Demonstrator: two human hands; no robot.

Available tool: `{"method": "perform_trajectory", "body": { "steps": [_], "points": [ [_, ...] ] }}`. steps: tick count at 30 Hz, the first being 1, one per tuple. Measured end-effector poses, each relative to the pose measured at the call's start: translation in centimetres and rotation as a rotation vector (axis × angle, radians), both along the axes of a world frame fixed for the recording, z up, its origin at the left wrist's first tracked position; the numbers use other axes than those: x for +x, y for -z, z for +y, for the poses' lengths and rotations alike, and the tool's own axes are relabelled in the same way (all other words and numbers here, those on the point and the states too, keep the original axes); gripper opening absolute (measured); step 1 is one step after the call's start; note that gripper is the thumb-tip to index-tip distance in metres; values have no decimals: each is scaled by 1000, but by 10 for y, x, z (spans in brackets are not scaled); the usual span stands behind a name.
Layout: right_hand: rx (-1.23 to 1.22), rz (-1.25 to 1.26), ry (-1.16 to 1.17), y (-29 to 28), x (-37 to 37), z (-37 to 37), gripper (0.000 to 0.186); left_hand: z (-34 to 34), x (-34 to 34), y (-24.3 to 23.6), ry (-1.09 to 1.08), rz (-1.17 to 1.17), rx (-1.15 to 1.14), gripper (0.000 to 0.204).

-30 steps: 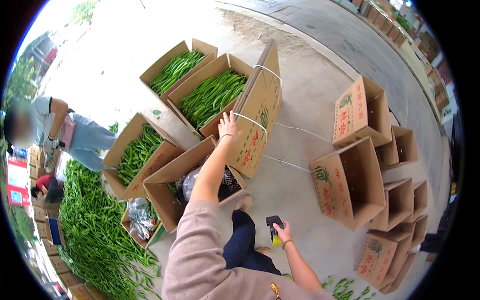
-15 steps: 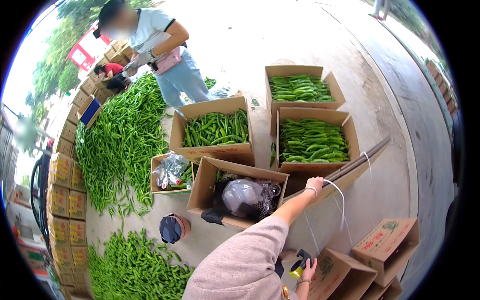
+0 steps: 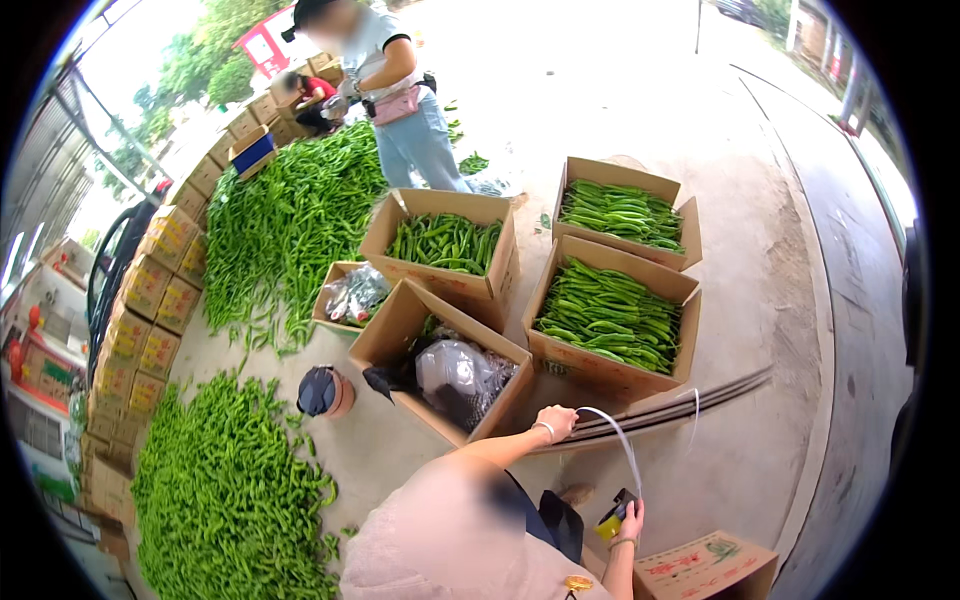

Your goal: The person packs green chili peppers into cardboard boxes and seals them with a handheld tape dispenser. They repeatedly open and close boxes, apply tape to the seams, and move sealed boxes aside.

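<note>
My left hand (image 3: 556, 424), a white band round its wrist, is closed on the near corner of a stack of flattened cardboard boxes (image 3: 690, 400). A white plastic strap (image 3: 622, 440) arches from that corner towards my right side. In my right hand (image 3: 632, 526) is a tape dispenser (image 3: 612, 514), black with a yellow roll, held low by my leg. Left of the flat stack stands an open carton (image 3: 402, 338) with clear plastic bags and a dark cloth in it. Just beyond the stack is a carton packed with green peppers (image 3: 610, 315).
Two more pepper cartons, one of green peppers (image 3: 622, 214), stand beyond. Large heaps of peppers (image 3: 235, 490) cover the floor at left, near a round bucket (image 3: 327, 392). Boxes (image 3: 150, 290) line the left side. A person (image 3: 410, 110) stands behind; another crouches farther off.
The view has shifted. The flat stack and my left hand are lower in the picture. My right hand is higher with the dispenser, and fewer empty cartons show at lower right.
</note>
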State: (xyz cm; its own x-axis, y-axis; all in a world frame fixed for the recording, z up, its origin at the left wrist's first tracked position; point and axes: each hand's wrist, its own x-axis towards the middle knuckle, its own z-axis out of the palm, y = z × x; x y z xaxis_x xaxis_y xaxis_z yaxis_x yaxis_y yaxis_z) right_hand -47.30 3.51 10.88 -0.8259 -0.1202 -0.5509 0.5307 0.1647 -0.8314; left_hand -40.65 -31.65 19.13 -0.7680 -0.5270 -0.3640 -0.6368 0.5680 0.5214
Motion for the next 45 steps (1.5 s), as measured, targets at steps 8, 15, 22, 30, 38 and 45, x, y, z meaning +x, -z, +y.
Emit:
{"method": "perform_trajectory", "body": {
  "steps": [8,15,22,30,38,45],
  "points": [
    [-211,-222,-145,16,-89,-28,39,75,56,45,-449,-5,437,33],
    [-16,-433,-62,-16,-113,17,26,42,3,10,-849,333,596,35],
    [-9,-494,-59,-20,-107,19,38,-157,-9,-69,-1111,644,719,32],
    [219,-109,-289,-32,-145,-15,17,43,-120,-29,230,194,679,72],
    [292,-66,-348,3,-179,23,37,187,-283,-32,722,115,41,91],
    [207,-156,-514,-9,-202,5,39,215,-308,24,567,146,124,69]
  ]
}}
